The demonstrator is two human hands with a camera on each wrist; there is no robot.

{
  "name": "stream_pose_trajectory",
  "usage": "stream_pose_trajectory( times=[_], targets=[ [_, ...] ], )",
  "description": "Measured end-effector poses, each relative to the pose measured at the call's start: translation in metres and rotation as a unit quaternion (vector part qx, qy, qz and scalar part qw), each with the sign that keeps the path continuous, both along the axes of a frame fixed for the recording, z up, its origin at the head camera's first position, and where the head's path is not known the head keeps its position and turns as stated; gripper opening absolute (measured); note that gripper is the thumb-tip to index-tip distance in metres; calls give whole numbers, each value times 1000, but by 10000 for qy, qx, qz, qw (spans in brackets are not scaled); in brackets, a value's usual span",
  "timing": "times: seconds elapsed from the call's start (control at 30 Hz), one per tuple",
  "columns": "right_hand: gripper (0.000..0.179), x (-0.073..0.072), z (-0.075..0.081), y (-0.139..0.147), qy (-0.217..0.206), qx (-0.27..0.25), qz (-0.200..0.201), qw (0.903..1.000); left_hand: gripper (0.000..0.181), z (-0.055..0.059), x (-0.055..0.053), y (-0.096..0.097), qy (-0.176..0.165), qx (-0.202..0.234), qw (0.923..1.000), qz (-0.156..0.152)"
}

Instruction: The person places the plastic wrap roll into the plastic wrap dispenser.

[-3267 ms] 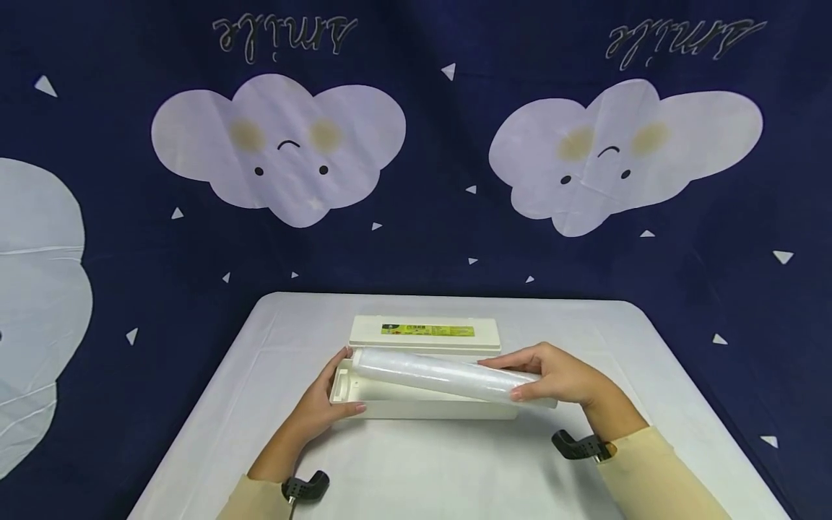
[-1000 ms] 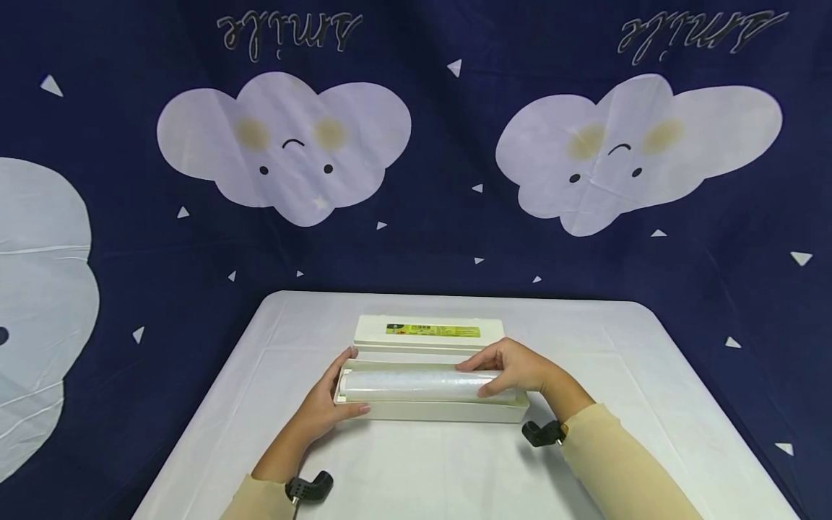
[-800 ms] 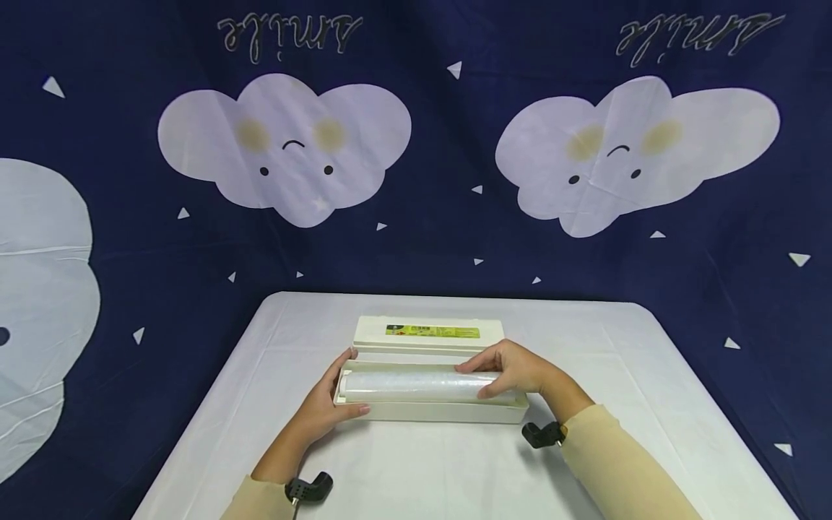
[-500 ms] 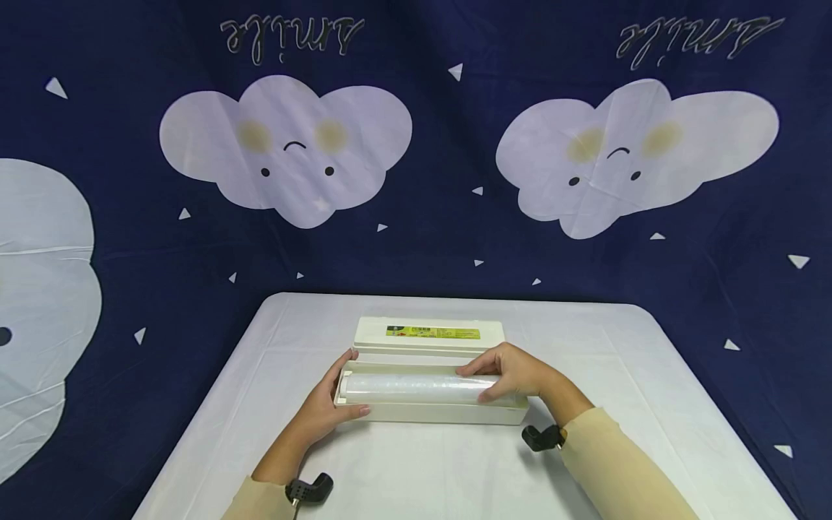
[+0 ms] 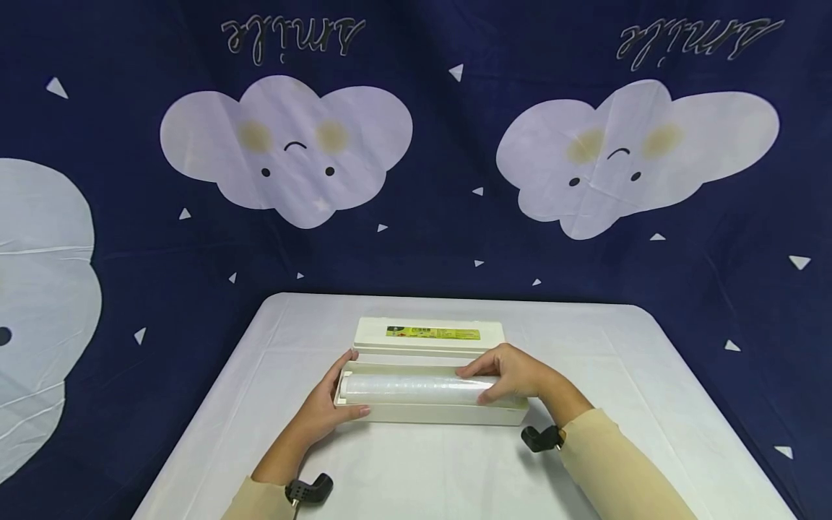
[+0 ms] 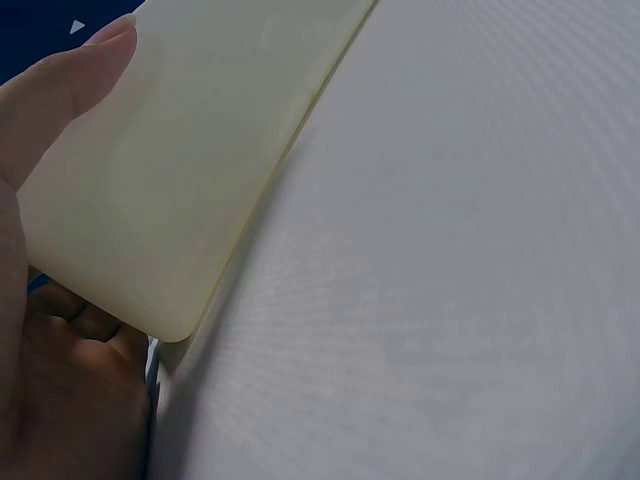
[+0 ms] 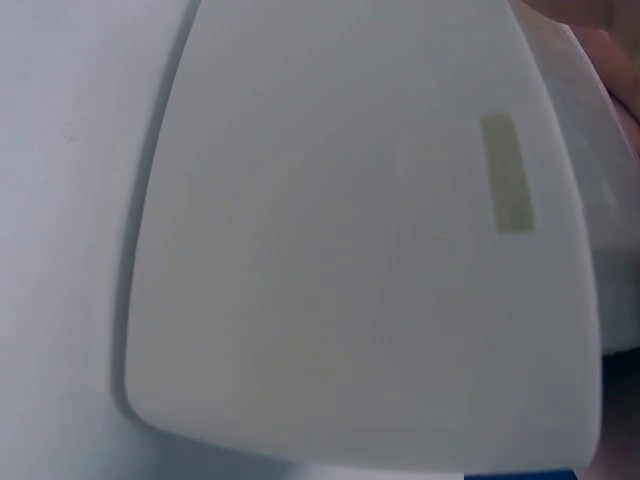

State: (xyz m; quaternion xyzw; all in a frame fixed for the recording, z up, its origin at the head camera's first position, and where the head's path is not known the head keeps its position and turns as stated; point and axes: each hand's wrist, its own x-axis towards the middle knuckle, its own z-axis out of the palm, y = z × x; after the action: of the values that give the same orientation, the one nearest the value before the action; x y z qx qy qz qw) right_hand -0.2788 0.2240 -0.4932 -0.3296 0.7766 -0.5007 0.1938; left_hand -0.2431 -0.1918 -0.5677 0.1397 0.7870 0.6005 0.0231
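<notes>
Fingers (image 5: 469, 369) and thumb of your right hand (image 5: 520, 374), partly spread, are gripping the shiny translucent plastic-film roll (image 5: 409, 388) near its right end; it's lying lengthwise inside the open-topped cream plastic box (image 5: 432, 414). Your left hand (image 5: 321, 403), spread wide, is clasping the box's left end, thumb in front. A cream plastic lid (image 5: 429, 343), yellow-green label (image 5: 432, 333) up, is resting just behind, on the white cloth-covered table (image 5: 416, 466).

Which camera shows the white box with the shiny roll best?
The head view: it shows nearly the box's whole length, its open top and the roll lying inside. The left wrist view shows only part of its outside, and the right wrist view only its plain outside close up.
</notes>
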Motion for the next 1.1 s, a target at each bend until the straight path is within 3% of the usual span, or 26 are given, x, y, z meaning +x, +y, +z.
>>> stream_pose_trajectory(
  times=[0.8, 1.1],
  targets=[
    [51, 8, 1, -7, 513, 879, -389, 9940, 117, 2, 1, 2, -89, 104, 9999, -9],
    [50, 13, 5, -8, 988, 1214, -443, 9867, 117, 1, 1, 1, -87, 54, 9999, -59]
  ],
)
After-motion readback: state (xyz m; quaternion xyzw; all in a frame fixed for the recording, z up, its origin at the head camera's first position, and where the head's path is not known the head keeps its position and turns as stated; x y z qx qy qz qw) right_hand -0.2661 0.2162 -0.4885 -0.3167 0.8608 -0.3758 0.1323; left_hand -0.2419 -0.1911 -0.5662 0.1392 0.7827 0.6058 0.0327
